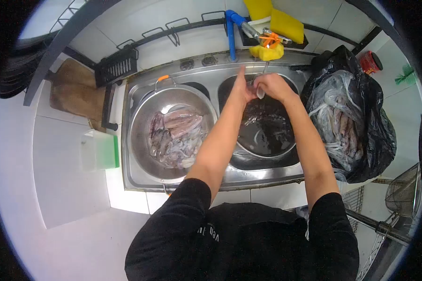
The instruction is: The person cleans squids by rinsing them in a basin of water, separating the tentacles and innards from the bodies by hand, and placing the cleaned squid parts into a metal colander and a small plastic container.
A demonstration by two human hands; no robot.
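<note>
The right hand (274, 86) is curled, with its fingertips apparently pinching a small pale piece (260, 92), perhaps squid, just under the thin stream of water (266, 67). The left hand (240, 86) is right beside it, one digit pointing up toward the tap; whether its other fingers also grip the piece I cannot tell, as they are partly hidden. The step looks like rinsing, and it calls for a light pinch, since a wet, slick piece could slip if squeezed hard. Turning it so the stream meets every side, and rubbing gently with the free fingers, should work best.

Below the hands sits a round basin (255, 152) of dark water (too murky to show much of what lies in it), so holding the piece above that surface would keep the rinse clean. Above, the blue pipe (231, 40) feeds the tap, with yellow sponges (287, 25) close by. Further left, a steel pan (139, 140) with orange handles holds squid (176, 133); on the far right, more squid (344, 126) lies in clear plastic inside a black plastic bag (384, 152), best kept apart from the splashing
</note>
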